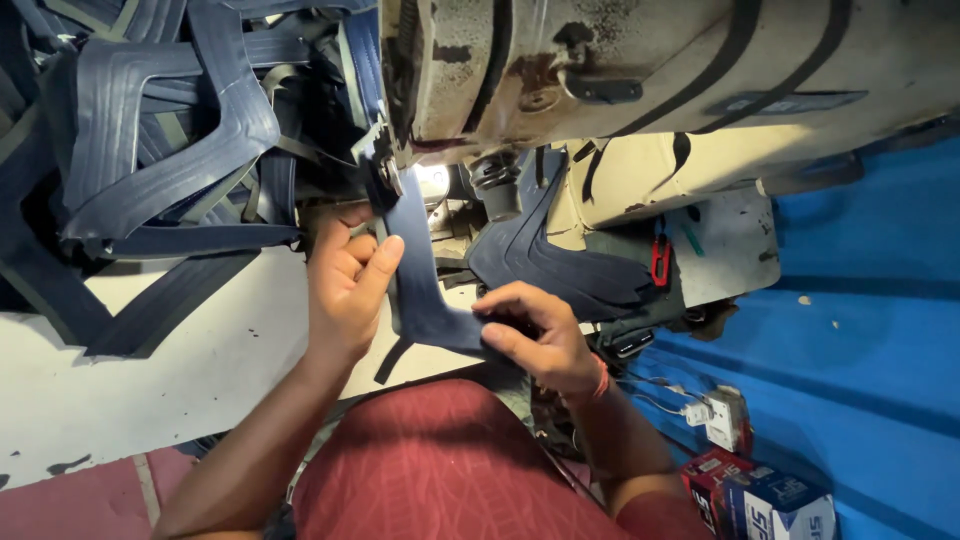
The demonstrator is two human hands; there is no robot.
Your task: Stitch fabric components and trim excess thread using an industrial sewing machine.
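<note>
Holding: left hand (345, 285) and right hand (535, 335), fingers grasping a dark blue strap piece (420, 285)
Position: strap under the worn cream machine (640, 70)
Nearby: piled blue straps (160, 130) at left

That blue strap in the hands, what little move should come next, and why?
Probably feed the strap a bit further under the machine. The left hand pinches it near the machine's foot, the right hand holds its lower end, and most of its length is still outside.
</note>
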